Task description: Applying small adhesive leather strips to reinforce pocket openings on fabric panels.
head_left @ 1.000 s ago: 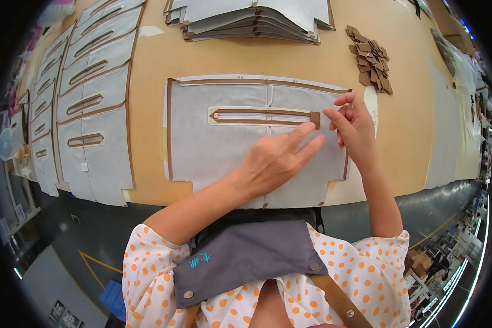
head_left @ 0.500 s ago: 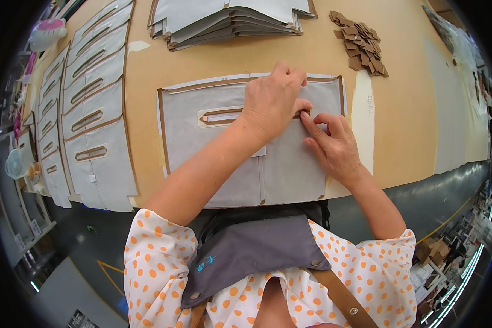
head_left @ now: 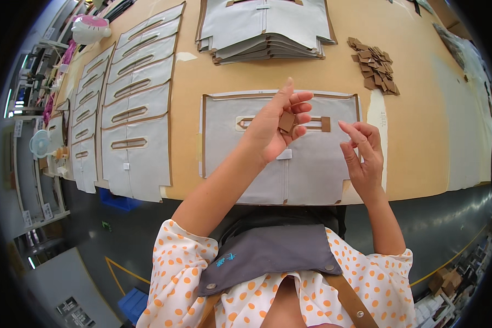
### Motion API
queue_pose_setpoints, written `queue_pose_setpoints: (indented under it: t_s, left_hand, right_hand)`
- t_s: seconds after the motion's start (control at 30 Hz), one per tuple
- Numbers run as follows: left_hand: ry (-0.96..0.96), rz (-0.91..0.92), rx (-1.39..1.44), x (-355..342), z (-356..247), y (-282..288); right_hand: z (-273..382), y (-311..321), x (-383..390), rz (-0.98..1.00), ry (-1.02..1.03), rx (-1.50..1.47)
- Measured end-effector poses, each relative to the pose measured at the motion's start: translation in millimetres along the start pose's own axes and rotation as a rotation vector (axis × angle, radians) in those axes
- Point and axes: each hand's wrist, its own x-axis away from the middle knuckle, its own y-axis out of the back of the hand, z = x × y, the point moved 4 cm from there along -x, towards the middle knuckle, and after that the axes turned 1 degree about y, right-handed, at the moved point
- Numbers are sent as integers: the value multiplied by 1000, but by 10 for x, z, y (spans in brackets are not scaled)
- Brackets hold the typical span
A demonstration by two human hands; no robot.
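A grey fabric panel [head_left: 311,169] with brown edging and a long slot lies flat on the tan table in front of me. A small brown patch [head_left: 326,123] sits at the slot's right end. My left hand [head_left: 276,126] is raised above the panel and pinches a small brown square piece [head_left: 286,121] between thumb and fingers. My right hand [head_left: 363,156] hovers to its right with fingers loosely curled and apart, holding nothing that I can see.
A pile of small brown pieces [head_left: 374,65] lies at the back right. A stack of grey panels [head_left: 265,30] sits at the back centre. Several finished panels [head_left: 131,109] overlap in rows on the left. The table's front edge [head_left: 410,194] runs just below the panel.
Both hands have lifted off the panel, where they were pressing at the slot's right end. My left hand now holds a small brown piece in the air.
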Motion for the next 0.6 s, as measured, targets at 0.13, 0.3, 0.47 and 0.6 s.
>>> queue_pose_setpoints:
  t_s: [0.13, 0.3, 0.47, 0.6]
  left_hand:
    - [116, 157, 333, 261, 190, 118]
    - [72, 219, 271, 460, 324, 287]
    - [34, 150, 157, 574, 437, 340]
    - [22, 128, 138, 610, 481, 389]
  right_hand:
    - [295, -201, -71, 105, -93, -186]
    - [502, -559, -46, 245, -122, -369]
    - [613, -719, 3, 234, 129, -73]
    - [676, -742, 21, 268, 137, -35]
